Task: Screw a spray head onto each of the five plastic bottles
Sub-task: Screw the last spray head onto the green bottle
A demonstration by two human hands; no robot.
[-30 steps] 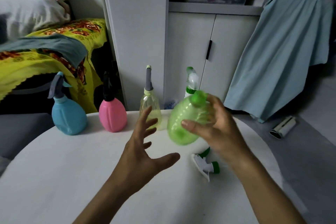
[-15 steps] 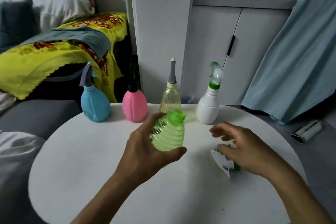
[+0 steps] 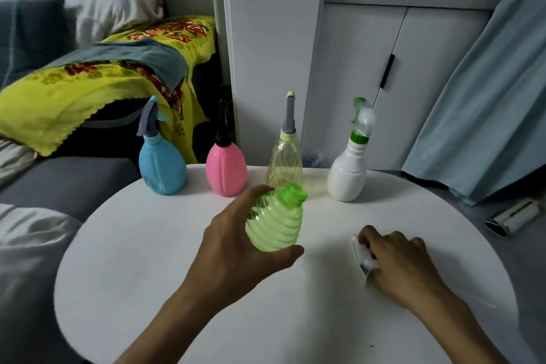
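My left hand [image 3: 236, 242] grips a ribbed green bottle [image 3: 274, 223], tilted, its open threaded neck pointing up and away, above the round white table [image 3: 147, 245]. My right hand [image 3: 399, 263] rests on the table with its fingers closed over a white spray head [image 3: 362, 258], mostly hidden beneath them. Along the table's far edge stand a blue bottle [image 3: 162, 168], a pink bottle [image 3: 226, 168], a clear yellowish bottle [image 3: 285, 162] and a white bottle [image 3: 348, 177], each with a spray head on.
A grey sofa [image 3: 59, 183] with a yellow flowered cloth [image 3: 97, 91] lies to the left. White cabinets [image 3: 354, 83] stand behind the table. A blue garment [image 3: 487, 97] hangs at right, and a lint roller [image 3: 514, 217] lies on the floor.
The green bottle passed from my right hand into my left. My right hand dropped to the table and closed over the spray head.
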